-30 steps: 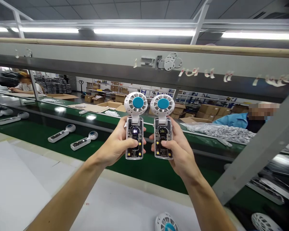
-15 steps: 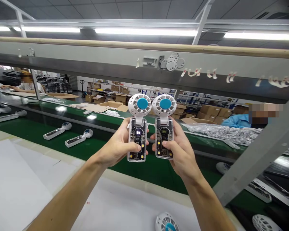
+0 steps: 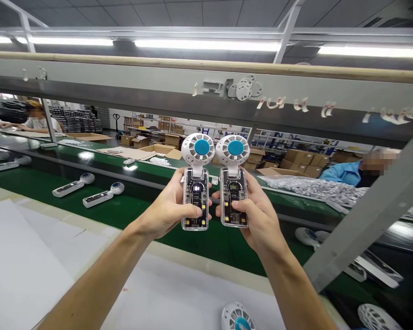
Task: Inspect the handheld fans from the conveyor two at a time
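Note:
Two handheld fans are held upright side by side, each with a round white grille, a blue centre and a clear handle showing a dark circuit board. My left hand (image 3: 174,201) is closed round the left handheld fan (image 3: 196,197), its thumb on the lower front of the handle; a small display glows white there. My right hand (image 3: 258,211) grips the right handheld fan (image 3: 234,197), thumb pressed near the middle of the board; its display looks dim. Both fan heads nearly touch. Another fan (image 3: 238,316) lies on the white work surface (image 3: 179,284) below, partly cut off.
A green conveyor belt (image 3: 131,213) runs across, carrying several fans (image 3: 98,197). A slanted metal post (image 3: 365,215) stands at right. Beyond lie a pile of small white parts (image 3: 296,185) and cardboard boxes (image 3: 298,161). One person (image 3: 342,173) sits at right, another (image 3: 37,120) at far left.
The fans on the belt have shifted slightly to the left. Both hands keep their hold on the two fans, almost unmoved.

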`<state>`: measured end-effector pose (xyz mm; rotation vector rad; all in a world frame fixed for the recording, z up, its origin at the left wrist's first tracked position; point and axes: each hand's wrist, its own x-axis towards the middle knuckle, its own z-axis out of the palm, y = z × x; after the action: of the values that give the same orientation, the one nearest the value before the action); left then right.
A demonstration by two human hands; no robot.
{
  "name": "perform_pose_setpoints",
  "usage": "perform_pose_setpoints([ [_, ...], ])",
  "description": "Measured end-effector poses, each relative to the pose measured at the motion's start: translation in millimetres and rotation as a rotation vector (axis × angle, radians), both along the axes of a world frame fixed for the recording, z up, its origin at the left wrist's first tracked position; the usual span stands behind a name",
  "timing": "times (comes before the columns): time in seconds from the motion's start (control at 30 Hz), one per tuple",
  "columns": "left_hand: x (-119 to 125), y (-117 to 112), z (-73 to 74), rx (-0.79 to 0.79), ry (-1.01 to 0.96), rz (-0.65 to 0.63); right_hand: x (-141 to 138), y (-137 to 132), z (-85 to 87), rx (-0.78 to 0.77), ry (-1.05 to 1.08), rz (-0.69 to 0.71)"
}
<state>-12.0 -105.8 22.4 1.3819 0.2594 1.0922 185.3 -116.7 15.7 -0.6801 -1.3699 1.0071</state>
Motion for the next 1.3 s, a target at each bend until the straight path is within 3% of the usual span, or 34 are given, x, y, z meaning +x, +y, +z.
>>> perform_pose_setpoints([
  [1.0,1.3,-0.9,-0.6,-0.075,-0.036,0.098,-0.4,-4.5,1.8,-0.019,0.011,0.016],
  [1.3,12.2,-4.1,-2.5,-0.118,-0.082,0.141,-0.2,-4.7,3.0,-0.015,-0.005,0.000],
])
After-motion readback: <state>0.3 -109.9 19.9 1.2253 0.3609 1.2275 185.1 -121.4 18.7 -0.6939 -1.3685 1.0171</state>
